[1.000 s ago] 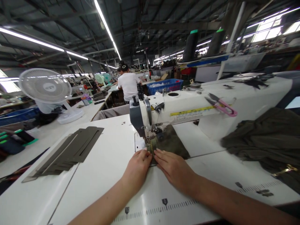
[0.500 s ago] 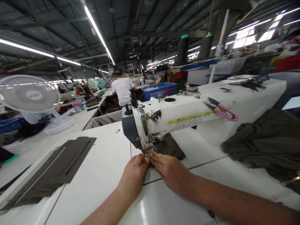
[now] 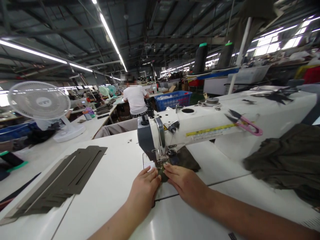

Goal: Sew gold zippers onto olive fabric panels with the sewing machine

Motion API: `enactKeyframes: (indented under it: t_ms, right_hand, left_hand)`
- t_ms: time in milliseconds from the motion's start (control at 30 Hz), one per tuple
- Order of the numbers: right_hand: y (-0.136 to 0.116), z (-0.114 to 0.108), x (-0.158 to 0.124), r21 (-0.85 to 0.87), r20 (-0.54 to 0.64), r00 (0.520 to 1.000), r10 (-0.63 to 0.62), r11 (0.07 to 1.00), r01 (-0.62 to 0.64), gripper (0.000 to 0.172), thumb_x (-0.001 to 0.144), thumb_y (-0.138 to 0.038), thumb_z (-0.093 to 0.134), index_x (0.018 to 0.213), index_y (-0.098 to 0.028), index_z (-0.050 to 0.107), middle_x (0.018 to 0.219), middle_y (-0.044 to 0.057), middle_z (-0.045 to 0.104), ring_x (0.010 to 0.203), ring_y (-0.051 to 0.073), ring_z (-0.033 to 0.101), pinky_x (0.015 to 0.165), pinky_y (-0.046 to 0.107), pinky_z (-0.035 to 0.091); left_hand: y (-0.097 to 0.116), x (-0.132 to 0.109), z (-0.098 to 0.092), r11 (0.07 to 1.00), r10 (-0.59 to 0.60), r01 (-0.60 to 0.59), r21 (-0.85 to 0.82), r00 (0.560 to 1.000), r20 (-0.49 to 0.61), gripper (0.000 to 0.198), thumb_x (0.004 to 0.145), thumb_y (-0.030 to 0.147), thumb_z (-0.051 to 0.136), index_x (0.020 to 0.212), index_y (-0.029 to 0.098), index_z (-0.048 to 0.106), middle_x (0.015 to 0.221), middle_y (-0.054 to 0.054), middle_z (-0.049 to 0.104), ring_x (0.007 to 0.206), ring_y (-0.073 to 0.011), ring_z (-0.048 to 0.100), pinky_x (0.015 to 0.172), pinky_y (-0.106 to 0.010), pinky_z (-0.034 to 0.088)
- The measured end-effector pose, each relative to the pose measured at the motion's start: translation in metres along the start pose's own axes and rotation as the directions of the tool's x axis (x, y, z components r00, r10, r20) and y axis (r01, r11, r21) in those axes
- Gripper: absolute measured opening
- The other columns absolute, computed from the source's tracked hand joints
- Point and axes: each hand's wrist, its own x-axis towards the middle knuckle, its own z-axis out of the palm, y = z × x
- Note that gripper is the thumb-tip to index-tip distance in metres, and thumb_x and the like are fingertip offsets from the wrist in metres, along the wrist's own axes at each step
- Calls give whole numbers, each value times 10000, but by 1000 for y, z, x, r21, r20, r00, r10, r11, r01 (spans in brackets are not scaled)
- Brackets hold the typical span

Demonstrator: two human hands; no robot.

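Fingers meet metal at the sewing machine (image 3: 212,115): from my remote seat I see the left hand (image 3: 143,186), bunched half a second ago, now fanned and flatter, while the right hand (image 3: 188,181) keeps its place beside the needle area (image 3: 160,162). Less of the brass-coloured strip (image 3: 162,167) shows between the fingertips than a second ago, which I take as a regrip for steering the work. The olive cloth (image 3: 187,159) lies under the right fingertips, held straight and close together, and spreads beyond them to the right of the needle. The left fingertips sit just beside its near end; whether the hidden thumb pinches it, I cannot tell.
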Motion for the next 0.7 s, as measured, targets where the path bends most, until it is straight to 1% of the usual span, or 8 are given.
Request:
enactKeyframes:
  t_ms: [67,167,233,333,433,567,700]
  right_hand:
    - [2,1,3,9,-16,1000,-11,1000,12,277,785,-27,468,1007,-73,627,1067,149,633,976,214,603,890,338,478]
    - [6,3,8,25,-44,999,-26,999,27,245,793,-27,443,925,-80,643,999,149,657,891,225,633,800,339,521]
    - [9,4,11,42,-45,999,-27,999,29,236,792,-26,431,873,-93,642,949,138,668,871,232,637,772,342,527]
    - [12,5,12,70,-26,1000,-11,997,13,225,778,-22,437,862,-107,627,904,117,668,897,236,626,805,347,512]
    - [13,6,11,82,-3,1000,4,997,-3,224,793,-38,425,887,-113,615,900,112,662,918,229,618,830,341,497]
    - [15,6,11,79,41,999,2,997,-5,242,831,-71,390,925,-117,607,909,116,656,926,219,613,820,329,497]
    - [17,7,11,60,53,999,13,998,-17,246,837,-84,389,929,-122,614,890,117,655,927,217,612,827,334,491]
  left_hand:
    - [-3,3,2,1000,18,-18,23,1000,6,204,852,105,416,902,140,611,1004,-115,664,978,-211,613,918,-403,465]
    - [-7,8,4,999,19,-18,49,999,-30,205,865,114,408,859,144,611,956,-108,676,941,-200,627,888,-389,486]
    - [-9,10,5,999,10,-7,52,998,-56,214,873,113,405,824,144,612,923,-101,683,918,-197,635,871,-380,496]
    - [-10,12,6,999,4,-1,41,997,-79,207,871,103,420,808,145,612,907,-94,687,900,-191,640,862,-366,500]
    - [-10,14,6,1000,1,1,26,996,-95,201,867,99,432,783,145,610,875,-85,690,875,-185,645,855,-355,502]
    - [-10,14,6,1000,-9,11,26,998,-68,157,845,99,473,771,144,605,870,-82,689,862,-193,646,857,-358,497]
    - [-12,14,6,999,-4,5,34,999,-40,88,794,79,535,781,135,602,875,-88,688,858,-206,647,859,-360,493]
